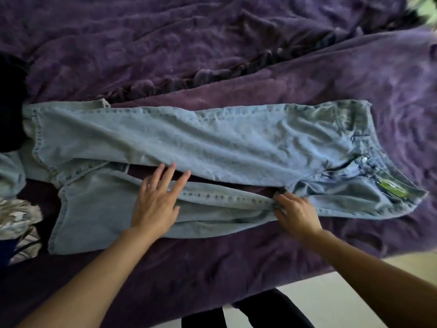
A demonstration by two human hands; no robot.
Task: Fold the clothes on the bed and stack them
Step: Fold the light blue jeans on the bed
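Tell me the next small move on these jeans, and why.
Probably fold the near leg over the far leg. The jeans lie flat, but the legs are apart, with purple blanket showing between them. The left hand rests flat on the near leg's inner seam, and the right hand seems to pinch the crotch, a ready hinge.

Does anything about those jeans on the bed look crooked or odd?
Yes. The light blue denim jeans lie unevenly on the purple bedspread: the two legs splay apart, with a dark strip of bedspread showing between them beside the left hand, and the waist end is rumpled. Nothing looks torn.
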